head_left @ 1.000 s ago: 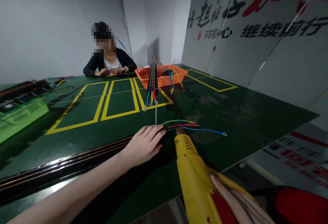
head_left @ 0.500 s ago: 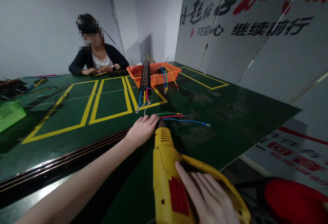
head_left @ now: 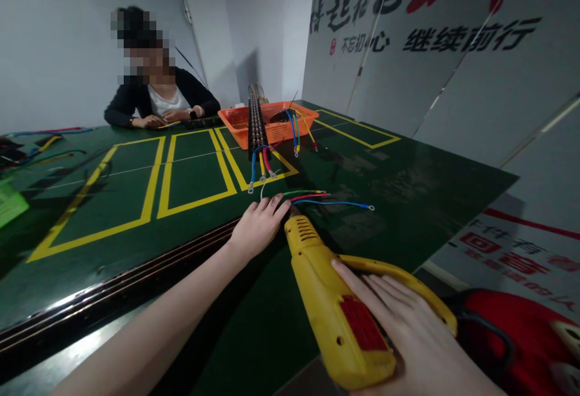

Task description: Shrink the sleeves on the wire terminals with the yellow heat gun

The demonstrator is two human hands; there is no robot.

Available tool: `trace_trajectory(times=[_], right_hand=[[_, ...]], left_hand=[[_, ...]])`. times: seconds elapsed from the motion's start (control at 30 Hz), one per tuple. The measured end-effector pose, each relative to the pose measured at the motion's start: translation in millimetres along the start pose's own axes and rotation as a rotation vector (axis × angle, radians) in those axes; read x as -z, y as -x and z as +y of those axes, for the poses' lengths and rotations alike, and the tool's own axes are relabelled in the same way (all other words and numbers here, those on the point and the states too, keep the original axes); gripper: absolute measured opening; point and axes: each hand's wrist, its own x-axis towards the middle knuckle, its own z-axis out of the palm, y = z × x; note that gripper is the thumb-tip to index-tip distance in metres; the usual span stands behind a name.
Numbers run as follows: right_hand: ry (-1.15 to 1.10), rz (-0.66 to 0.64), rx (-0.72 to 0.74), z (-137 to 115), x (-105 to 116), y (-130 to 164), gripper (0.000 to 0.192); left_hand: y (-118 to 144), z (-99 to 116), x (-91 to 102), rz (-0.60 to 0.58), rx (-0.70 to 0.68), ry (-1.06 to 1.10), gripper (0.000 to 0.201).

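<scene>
Fingers (head_left: 362,284) of the right hand (head_left: 408,329) are wrapped around a yellow heat gun (head_left: 333,299) — red-labelled, nozzle aimed at the wires (head_left: 317,198) on the green table (head_left: 408,185). The left hand (head_left: 258,225) is laid flat, fingers spread, pressing the wire bundle — an orange basket (head_left: 235,121) lies beyond.

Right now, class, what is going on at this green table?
The person's right hand grips a yellow heat gun, its nozzle aimed at a bundle of coloured wires lying on the green table. The left hand presses flat beside the wires' near end. Across the table, another person sits beside an orange basket.
</scene>
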Motion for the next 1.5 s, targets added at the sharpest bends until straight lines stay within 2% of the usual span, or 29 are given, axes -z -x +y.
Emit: trace_trajectory(times=[0.2, 0.3, 0.37, 0.53, 0.6, 0.7, 0.93, 1.1, 1.3, 1.5], right_hand=[[-0.225, -0.074, -0.104, 13, 4, 1, 0.127], [-0.226, -0.085, -0.218, 21, 3, 8, 0.123], [-0.183, -0.094, -0.307, 28, 1, 16, 0.115], [-0.190, -0.038, -0.366, 52, -4, 38, 0.089], [-0.203, -0.036, -0.383, 57, -6, 41, 0.086], [-0.174, -0.012, -0.325, 55, -6, 40, 0.093], [-0.032, -0.052, -0.264, 41, -1, 30, 0.110], [0.020, -0.044, -0.237, 40, -2, 29, 0.112], [-0.004, -0.111, -0.318, 23, 5, 21, 0.117], [-0.118, -0.085, -0.227, 0, -5, 12, 0.131]], left_hand=[[0, 0, 1.4, -0.017, 0.015, 0.024, 0.040], [0, 0, 2.6, -0.021, 0.021, 0.017, 0.040], [-1, 0, 3.3, -0.022, 0.021, 0.016, 0.039], [-1, 2, 1.9, 0.012, 0.023, 0.020, 0.039], [0, 3, 0.5, 0.058, 0.022, 0.032, 0.037], [-1, 5, -0.7, 0.096, 0.044, 0.077, 0.035], [-5, 6, 0.8, 0.038, 0.124, 0.231, 0.031], [-4, 7, 0.4, 0.041, 0.132, 0.237, 0.032], [-2, 11, 0.2, 0.104, 0.128, 0.196, 0.031], [-1, 14, -0.7, 0.178, 0.168, 0.145, 0.040]])
